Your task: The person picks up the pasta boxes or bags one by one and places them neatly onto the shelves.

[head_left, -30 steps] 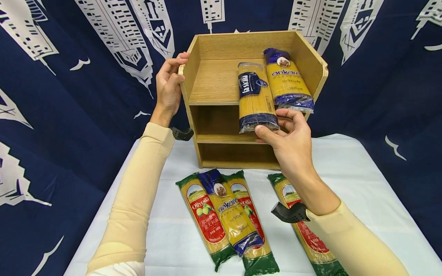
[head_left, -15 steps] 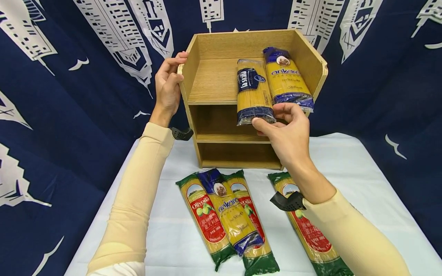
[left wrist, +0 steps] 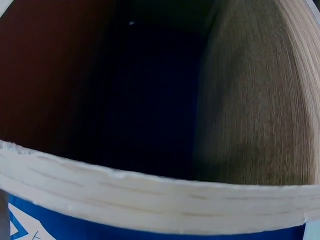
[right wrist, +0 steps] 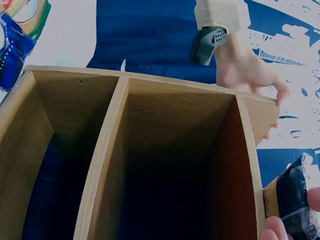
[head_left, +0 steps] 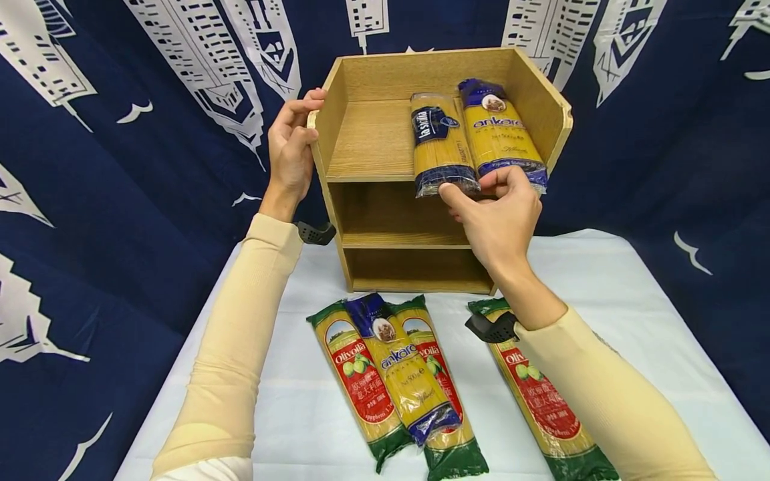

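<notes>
Hands: right hand [head_left: 502, 217] pinches the near end of the la sicilia spaghetti pack [head_left: 439, 141] between thumb and fingers; left hand [head_left: 291, 150] grips the upper left side panel of the wooden shelf [head_left: 373, 137], fingers curled over its edge.
Pack position: on the top tier, its near end hanging past the front lip, touching the ankara pack [head_left: 500, 133] at its 3 o'clock.
Slip risk: with so much overhang, the pack could tip forward off the lip if let go here.
Crowding risk: a skewed shove may drag or nudge the ankara pack, which also overhangs.
Shelf risk: a hard push could slide or rock the shelf on the cloth-covered counter [head_left: 607, 280] should the left hand loosen.
Breakage: squeezing the end may snap strands; the right wrist view shows only a sliver of the pack, so the grip's firmness is probably light but unclear.
Below: three packs [head_left: 397, 381] at 6 o'clock, one more [head_left: 541, 401] at 5 o'clock, lying where a fallen pack would land.
</notes>
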